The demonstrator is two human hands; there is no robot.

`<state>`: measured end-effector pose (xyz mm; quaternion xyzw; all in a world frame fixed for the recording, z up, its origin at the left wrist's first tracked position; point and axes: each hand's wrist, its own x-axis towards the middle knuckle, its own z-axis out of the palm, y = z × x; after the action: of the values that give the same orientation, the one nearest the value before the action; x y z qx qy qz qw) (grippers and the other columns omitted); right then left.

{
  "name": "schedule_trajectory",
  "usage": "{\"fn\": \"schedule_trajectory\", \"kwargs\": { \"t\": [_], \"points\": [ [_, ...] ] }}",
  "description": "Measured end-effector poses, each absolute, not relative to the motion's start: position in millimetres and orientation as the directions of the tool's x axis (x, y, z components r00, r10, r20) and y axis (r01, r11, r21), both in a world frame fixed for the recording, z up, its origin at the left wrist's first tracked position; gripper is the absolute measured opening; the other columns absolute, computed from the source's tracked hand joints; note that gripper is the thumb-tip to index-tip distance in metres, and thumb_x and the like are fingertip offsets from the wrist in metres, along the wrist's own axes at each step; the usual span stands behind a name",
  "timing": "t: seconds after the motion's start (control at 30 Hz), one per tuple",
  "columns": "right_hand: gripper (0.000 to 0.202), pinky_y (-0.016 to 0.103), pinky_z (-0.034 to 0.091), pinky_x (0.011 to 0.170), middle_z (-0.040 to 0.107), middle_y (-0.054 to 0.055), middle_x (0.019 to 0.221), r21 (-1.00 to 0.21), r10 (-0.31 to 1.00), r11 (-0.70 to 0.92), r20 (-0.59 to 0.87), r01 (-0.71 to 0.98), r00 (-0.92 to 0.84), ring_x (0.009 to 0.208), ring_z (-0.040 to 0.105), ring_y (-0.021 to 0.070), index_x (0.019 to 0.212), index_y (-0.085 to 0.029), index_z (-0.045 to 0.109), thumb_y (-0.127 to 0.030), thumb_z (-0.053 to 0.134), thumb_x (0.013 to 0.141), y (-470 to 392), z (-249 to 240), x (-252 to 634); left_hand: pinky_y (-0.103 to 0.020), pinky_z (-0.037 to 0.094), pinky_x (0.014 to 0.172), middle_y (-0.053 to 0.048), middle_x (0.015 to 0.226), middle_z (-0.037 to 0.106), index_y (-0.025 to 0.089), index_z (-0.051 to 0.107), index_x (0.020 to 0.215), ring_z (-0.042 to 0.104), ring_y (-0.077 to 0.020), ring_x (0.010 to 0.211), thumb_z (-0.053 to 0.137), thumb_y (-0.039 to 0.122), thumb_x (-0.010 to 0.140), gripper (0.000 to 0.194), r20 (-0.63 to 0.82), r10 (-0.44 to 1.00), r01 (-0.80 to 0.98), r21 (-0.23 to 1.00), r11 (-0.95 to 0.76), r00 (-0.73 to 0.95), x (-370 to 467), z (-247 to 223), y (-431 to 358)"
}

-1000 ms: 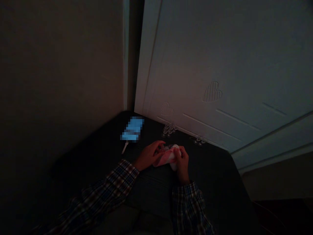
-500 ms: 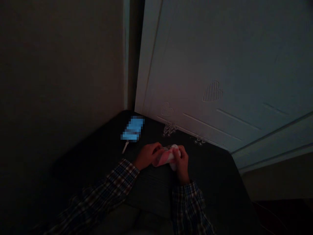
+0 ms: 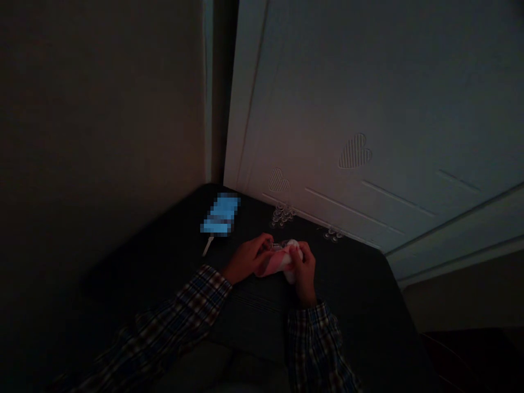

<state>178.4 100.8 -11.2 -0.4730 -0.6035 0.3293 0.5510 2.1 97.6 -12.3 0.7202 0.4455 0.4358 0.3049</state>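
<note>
A pink and white cloth (image 3: 273,263) is stretched between my two hands above the dark tabletop. My left hand (image 3: 248,258) has its fingers curled at the cloth's left end. My right hand (image 3: 304,271) is closed on the white bunched end, thumb on top. Between the hands, along the cloth's upper edge, a small clear shiny object (image 3: 278,245) shows; the dimness hides its exact kind. Beyond my hands lie a cluster of small clear round pieces (image 3: 282,215) and a smaller group of similar pieces (image 3: 333,234).
A phone with a lit, blurred screen (image 3: 221,214) lies left of my hands, a white cable (image 3: 208,245) at its near end. Behind the dark table (image 3: 356,305) stands a pale panel (image 3: 319,120) with heart shapes. A wall (image 3: 123,109) rises on the left.
The view has shifted very slightly. Both hands keep their hold on the cloth, and a bit more of the clear object shows between them.
</note>
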Motion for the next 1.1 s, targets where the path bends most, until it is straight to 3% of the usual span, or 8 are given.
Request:
{"fn": "schedule_trajectory", "kwargs": {
  "t": [0.3,0.57,0.73,1.1],
  "points": [
    [0.021,0.024,0.039,0.067,0.051,0.000,0.080,-0.899,0.923,0.364,0.382,0.244,0.031,0.075,0.047,0.0142,0.078,-0.018,0.060,-0.038,0.054,0.081,100.3,-9.2,177.7,-0.021,0.037,0.054,0.002,0.066,0.059,0.019,0.055,0.089,0.056,-0.0127,0.060,0.042,0.044,0.085,0.028,0.296,0.934,0.425,0.832,-0.356,0.201,1.2,-9.8,96.6],
    [0.021,0.026,0.040,0.068,0.053,0.001,0.081,-0.898,0.921,0.371,0.388,0.235,0.030,0.076,0.049,0.0154,0.079,-0.018,0.062,-0.038,0.055,0.079,100.6,-8.6,177.5,-0.025,0.044,0.067,-0.001,0.085,0.062,0.020,0.053,0.104,0.058,-0.0145,0.073,0.045,0.041,0.084,0.031,0.358,0.920,0.379,0.838,-0.393,0.162,1.8,-11.6,98.3],
    [0.018,0.026,0.039,0.069,0.052,0.001,0.082,-0.902,0.917,0.380,0.397,0.205,0.048,0.077,0.049,0.0151,0.080,-0.018,0.061,-0.035,0.055,0.080,102.2,-10.5,177.0,-0.026,0.046,0.070,-0.002,0.092,0.060,0.021,0.047,0.115,0.057,-0.0130,0.071,0.048,0.038,0.083,0.036,0.380,0.913,0.381,0.830,-0.408,0.149,2.3,-13.6,99.2],
    [0.017,0.026,0.039,0.071,0.052,0.001,0.085,-0.906,0.920,0.376,0.391,0.194,0.039,0.080,0.050,0.0156,0.083,-0.019,0.061,-0.035,0.055,0.080,102.5,-11.3,179.5,-0.025,0.046,0.067,-0.001,0.096,0.059,0.022,0.049,0.114,0.056,-0.0118,0.070,0.053,0.032,0.080,0.035,0.388,0.907,0.402,0.814,-0.419,0.161,1.3,-18.8,101.9]
  ]
}}
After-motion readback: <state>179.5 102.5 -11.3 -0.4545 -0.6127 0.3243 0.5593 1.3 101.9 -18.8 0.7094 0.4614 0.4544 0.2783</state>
